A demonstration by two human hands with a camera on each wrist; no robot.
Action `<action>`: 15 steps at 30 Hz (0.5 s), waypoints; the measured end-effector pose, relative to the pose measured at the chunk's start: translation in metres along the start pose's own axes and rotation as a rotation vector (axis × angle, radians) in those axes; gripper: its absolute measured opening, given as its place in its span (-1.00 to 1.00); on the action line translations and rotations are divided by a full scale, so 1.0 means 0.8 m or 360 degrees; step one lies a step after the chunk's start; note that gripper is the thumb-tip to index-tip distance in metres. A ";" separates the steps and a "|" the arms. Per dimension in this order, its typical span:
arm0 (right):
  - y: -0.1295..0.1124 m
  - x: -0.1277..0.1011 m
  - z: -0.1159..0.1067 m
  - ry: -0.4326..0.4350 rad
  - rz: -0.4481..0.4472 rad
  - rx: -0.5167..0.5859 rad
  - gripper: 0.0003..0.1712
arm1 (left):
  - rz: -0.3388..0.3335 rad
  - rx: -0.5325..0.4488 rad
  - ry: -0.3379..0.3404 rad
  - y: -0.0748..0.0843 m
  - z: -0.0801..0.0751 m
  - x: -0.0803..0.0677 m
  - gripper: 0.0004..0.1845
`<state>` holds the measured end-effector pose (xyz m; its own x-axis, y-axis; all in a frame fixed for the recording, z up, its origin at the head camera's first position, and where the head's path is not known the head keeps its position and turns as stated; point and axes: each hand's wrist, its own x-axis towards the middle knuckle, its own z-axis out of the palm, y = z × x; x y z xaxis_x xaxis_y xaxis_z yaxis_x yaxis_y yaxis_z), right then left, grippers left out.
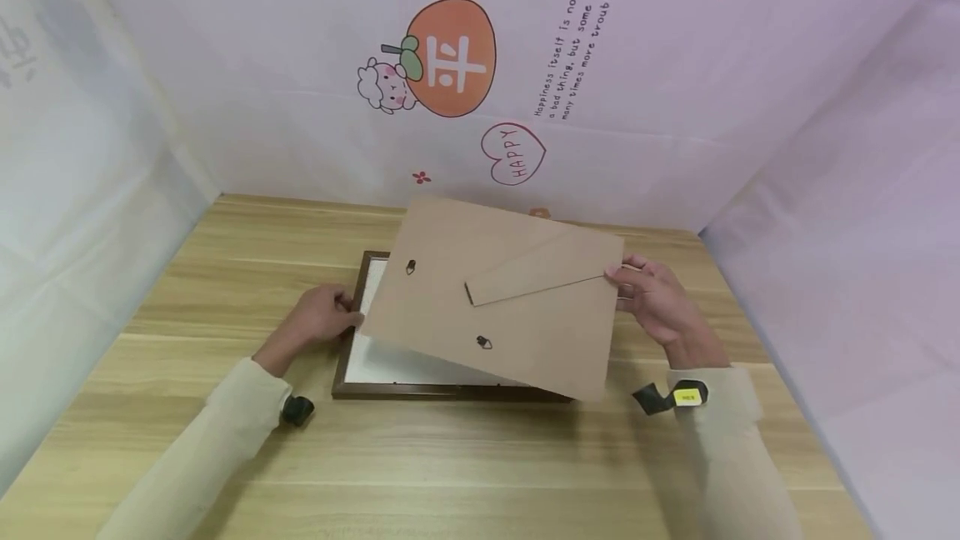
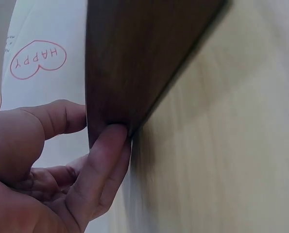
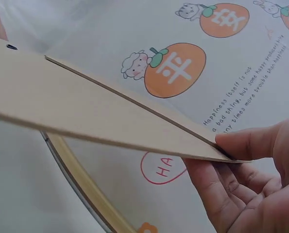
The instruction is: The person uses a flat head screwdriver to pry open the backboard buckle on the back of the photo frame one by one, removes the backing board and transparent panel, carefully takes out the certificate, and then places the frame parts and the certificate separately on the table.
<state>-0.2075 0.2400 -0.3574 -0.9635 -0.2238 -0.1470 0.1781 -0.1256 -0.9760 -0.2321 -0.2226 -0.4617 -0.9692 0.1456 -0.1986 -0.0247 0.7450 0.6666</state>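
A picture frame (image 1: 420, 392) with a dark brown edge lies on the table, its pale inside partly covered. Tilted above it is a tan backing board (image 1: 540, 340) with two small metal hangers and a stand flap (image 1: 525, 277). My right hand (image 1: 663, 302) pinches the board's right edge, thumb on top and fingers below, as the right wrist view also shows. At the frame's left side, my left hand (image 1: 324, 315) grips the brown edge, close to the board's lower left corner. In the left wrist view, thumb and fingers stand on either side of the frame edge (image 2: 134, 58).
The wood-grain table (image 1: 450, 473) extends around the frame. A white printed sheet (image 1: 637, 107) with orange fruit drawings and writing rises behind it, with white sheets at both sides. Dark straps (image 1: 298, 411) hang at the sleeves.
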 end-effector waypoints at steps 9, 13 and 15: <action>-0.003 -0.011 -0.018 0.0105 -0.0074 0.0254 -0.78 | -0.0087 -0.0135 -0.0056 -0.015 -0.012 -0.030 -0.73; -0.003 -0.021 -0.028 0.0194 -0.0102 0.0358 -0.82 | -0.0096 -0.0124 -0.0074 -0.025 -0.019 -0.044 -0.73; -0.001 -0.027 -0.033 0.0224 -0.0120 0.0431 -0.85 | -0.0088 -0.0128 -0.0085 -0.030 -0.024 -0.049 -0.72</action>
<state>-0.1923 0.2703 -0.3576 -0.9908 -0.0708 -0.1151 0.1338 -0.3936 -0.9095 -0.1980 -0.2586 -0.4558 -0.9515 0.1415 -0.2732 -0.0996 0.6984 0.7087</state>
